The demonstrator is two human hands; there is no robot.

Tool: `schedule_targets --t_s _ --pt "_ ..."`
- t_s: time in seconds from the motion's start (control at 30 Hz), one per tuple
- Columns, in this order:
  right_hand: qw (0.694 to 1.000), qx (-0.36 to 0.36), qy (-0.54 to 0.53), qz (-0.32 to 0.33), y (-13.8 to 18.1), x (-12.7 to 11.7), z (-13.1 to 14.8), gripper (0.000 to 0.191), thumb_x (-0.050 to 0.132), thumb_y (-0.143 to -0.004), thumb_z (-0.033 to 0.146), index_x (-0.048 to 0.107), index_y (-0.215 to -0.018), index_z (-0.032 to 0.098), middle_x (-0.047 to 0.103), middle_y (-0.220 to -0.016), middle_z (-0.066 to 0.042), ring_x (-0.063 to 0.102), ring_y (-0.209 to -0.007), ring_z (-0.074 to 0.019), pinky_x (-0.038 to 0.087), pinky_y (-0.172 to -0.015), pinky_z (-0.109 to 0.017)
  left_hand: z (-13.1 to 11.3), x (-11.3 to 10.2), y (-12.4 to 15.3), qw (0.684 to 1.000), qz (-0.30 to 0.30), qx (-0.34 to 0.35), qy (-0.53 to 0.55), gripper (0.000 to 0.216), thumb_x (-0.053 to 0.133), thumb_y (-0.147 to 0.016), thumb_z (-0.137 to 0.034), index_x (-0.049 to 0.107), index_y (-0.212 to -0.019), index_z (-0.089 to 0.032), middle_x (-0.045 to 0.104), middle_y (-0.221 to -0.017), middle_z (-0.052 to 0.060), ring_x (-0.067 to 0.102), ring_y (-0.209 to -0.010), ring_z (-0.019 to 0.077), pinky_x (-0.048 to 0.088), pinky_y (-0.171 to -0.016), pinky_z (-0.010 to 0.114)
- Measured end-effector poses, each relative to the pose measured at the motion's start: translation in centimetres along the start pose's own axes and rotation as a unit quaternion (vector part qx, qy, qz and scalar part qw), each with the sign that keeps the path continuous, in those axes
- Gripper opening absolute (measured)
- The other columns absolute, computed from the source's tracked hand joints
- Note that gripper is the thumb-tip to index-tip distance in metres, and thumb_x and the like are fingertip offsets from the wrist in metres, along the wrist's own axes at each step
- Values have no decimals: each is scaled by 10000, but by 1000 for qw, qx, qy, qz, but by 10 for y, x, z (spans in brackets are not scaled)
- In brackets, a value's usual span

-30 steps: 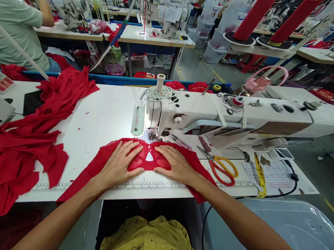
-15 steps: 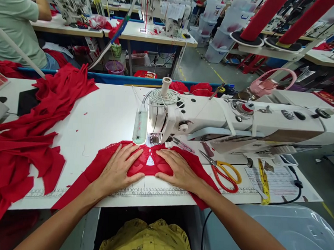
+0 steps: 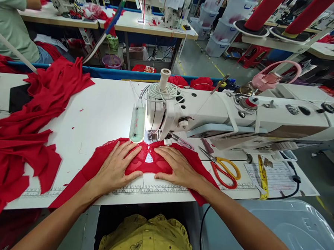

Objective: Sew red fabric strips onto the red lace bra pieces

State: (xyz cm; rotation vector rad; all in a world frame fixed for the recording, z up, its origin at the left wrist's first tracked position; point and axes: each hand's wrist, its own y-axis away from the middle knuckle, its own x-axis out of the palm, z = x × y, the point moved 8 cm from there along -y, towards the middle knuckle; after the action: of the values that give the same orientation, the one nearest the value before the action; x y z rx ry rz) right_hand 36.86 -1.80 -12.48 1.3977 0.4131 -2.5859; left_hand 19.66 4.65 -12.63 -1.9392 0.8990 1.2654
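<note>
A red lace garment piece (image 3: 142, 164) lies flat on the table with its upper edge at the presser foot (image 3: 153, 135) of a white sewing machine (image 3: 209, 108). A small triangular gap shows white at its middle. My left hand (image 3: 118, 165) rests on the left half, fingers spread and palm down. On the right half lies my right hand (image 3: 178, 166), flat as well, its thumb reaching in toward the middle. Both hands press on the cloth without gripping it. Beneath my palms the fabric is hidden.
Scissors (image 3: 223, 169) with red and yellow handles lie right of the cloth, near a yellow tape measure (image 3: 262, 178). Red fabric pieces (image 3: 44, 122) heap at the left. A translucent bin (image 3: 276, 231) stands at the lower right. A co-worker (image 3: 12, 23) sits at the upper left.
The whole view has shifted slightly, so the table and machine sit a little higher in the picture. Both hands stay flat on the red garment piece, with almost no movement against it.
</note>
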Motion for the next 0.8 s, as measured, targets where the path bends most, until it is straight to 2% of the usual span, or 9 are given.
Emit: schedule_targets --t_s 0.07,0.13,0.23,0.37,0.57,0.7,0.8 --pt "1000 3 -10 -5 0 -2 -1 646 611 -931 493 411 -1491 241 532 -1443 -116 458 -1364 -280 387 -1142 -517 1 -1 0 1000 2 -8 8 610 502 -966 -463 370 -1518 -239 423 -1539 90 331 -1443 311 225 -1215 577" --pt "1000 -6 -24 -7 -1 -4 0 464 478 -1012 356 445 -1466 267 554 -1422 -89 475 -1348 -242 391 -1138 -498 0 -3 0 1000 7 -13 14 564 483 -971 -381 385 -1511 -255 421 -1539 79 333 -1442 301 228 -1215 572" --pt "999 -27 -33 12 -1 -4 3 420 471 -1009 271 497 -1428 274 549 -1423 -72 465 -1348 -227 366 -1148 -486 -2 -3 0 1000 23 -2 18 569 515 -933 -311 419 -1495 -312 383 -1556 63 312 -1451 314 224 -1206 594" --pt "996 -25 -44 72 -4 -5 1 440 625 -947 330 565 -1378 264 486 -1482 -78 420 -1376 -253 327 -1168 -476 -4 -3 0 999 45 19 11 540 529 -928 -300 466 -1458 -388 291 -1603 36 237 -1483 340 203 -1194 635" --pt "988 -11 -38 148 -16 -13 2 647 769 -826 382 529 -1418 276 484 -1471 -64 431 -1350 -271 327 -1164 -465 1 -5 -3 995 98 28 -9 521 539 -954 -483 446 -1463 -426 287 -1618 40 268 -1473 356 266 -1169 630" --pt "987 -15 -3 162 -22 -14 4 777 810 -770 422 482 -1457 268 491 -1457 -78 462 -1303 -296 390 -1108 -464 5 -5 -7 991 120 37 -35 609 576 -900 -610 426 -1467 -449 277 -1630 44 293 -1463 372 287 -1159 611" --pt "986 -30 21 160 -23 -14 6 801 806 -766 460 471 -1465 256 484 -1460 -99 459 -1296 -316 413 -1079 -477 7 -5 -10 991 124 42 -42 674 597 -846 -683 434 -1459 -457 282 -1631 41 317 -1447 391 297 -1148 601"
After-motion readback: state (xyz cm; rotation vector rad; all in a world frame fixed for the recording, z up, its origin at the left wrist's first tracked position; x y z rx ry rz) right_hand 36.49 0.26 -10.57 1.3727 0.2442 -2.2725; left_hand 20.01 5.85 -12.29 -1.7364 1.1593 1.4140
